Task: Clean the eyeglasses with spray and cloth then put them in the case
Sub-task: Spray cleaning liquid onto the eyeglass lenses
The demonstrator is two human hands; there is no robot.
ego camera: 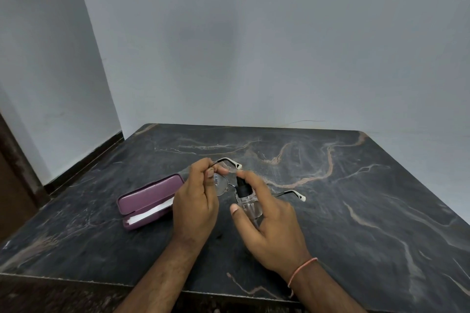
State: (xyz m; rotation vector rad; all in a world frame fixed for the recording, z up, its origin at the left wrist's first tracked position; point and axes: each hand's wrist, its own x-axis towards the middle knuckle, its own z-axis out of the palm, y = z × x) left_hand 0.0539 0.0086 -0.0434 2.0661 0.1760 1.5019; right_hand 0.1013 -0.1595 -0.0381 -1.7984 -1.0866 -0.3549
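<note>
Spraying stage: left hand (195,201) pinching glasses (223,185), right hand (267,216) gripping bottle (248,202), forefinger on pump. Wiping, casing remaining; case (150,201) lying open on counter (356,185).

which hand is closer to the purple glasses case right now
Left. The left hand, holding the eyeglasses, sits just right of the open case; the right hand, holding the spray bottle, is farther right.

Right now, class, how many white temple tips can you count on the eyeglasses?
2: one white tip sits behind the left hand, and the other white tip pokes out beyond the right hand. None seems hidden.
</note>
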